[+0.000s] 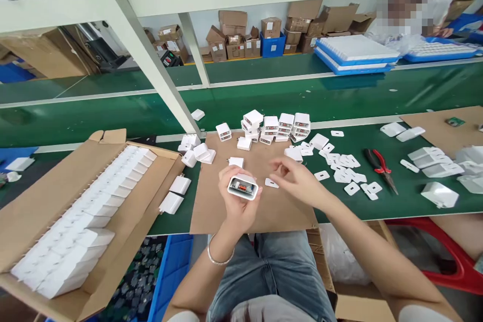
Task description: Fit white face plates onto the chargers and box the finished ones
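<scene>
My left hand (239, 206) is closed around a white charger housing (243, 187); its uncovered end faces me and shows a circuit board with small parts inside. My right hand (296, 178) hovers over the cardboard sheet (226, 216), thumb and fingers apart, with nothing visible between them. Just by its fingertips is a small white end plate (271, 183) with a slot. Many similar end plates (343, 176) lie scattered to the right. Behind my hands, open-ended white housings (270, 123) are stacked in rows, and a white charger (236, 162) lies nearer.
On the left, a cardboard box (147, 216) holds rows of white chargers. Red-handled pliers (381, 168) lie right of the plates. More white housings (439, 194) are at far right. A slanted metal post (151, 60) rises behind the bench. Across it, a person (407, 15) is near blue trays (354, 68).
</scene>
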A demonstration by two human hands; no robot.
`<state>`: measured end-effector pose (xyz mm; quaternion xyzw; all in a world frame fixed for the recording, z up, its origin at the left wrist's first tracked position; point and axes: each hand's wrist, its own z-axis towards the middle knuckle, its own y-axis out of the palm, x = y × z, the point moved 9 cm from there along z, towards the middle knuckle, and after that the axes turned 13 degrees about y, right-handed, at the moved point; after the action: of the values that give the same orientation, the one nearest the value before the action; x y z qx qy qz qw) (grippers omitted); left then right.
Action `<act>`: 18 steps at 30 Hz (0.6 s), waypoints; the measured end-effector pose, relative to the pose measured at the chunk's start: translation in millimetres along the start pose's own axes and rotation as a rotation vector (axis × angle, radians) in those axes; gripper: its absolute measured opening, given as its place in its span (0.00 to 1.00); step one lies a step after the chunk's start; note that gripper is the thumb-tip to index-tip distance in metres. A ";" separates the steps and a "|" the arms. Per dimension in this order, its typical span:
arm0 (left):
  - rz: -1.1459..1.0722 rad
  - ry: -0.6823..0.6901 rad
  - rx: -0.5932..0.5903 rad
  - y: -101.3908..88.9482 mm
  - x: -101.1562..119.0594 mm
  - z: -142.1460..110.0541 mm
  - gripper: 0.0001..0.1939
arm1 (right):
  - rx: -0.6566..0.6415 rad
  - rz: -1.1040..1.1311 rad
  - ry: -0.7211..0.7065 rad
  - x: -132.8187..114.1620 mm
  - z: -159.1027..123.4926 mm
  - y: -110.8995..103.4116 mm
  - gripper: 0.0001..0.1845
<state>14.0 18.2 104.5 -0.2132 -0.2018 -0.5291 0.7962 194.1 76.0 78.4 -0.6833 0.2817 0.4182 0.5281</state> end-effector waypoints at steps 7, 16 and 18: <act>-0.066 -0.018 0.033 -8.1 16.3 1.0 0.26 | 0.031 -0.310 0.088 82.2 0.6 31.7 0.17; -0.050 -0.078 0.008 -5.8 8.3 -9.7 0.25 | 0.085 -0.241 0.041 75.2 -3.9 30.3 0.10; -0.071 -0.076 -0.004 -5.5 9.5 -8.1 0.25 | 0.145 -0.182 -0.005 64.8 -10.5 25.0 0.10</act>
<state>13.1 4.7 103.7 -0.2274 -0.2381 -0.5491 0.7681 208.1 62.5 10.9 -0.6651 0.2468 0.3486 0.6125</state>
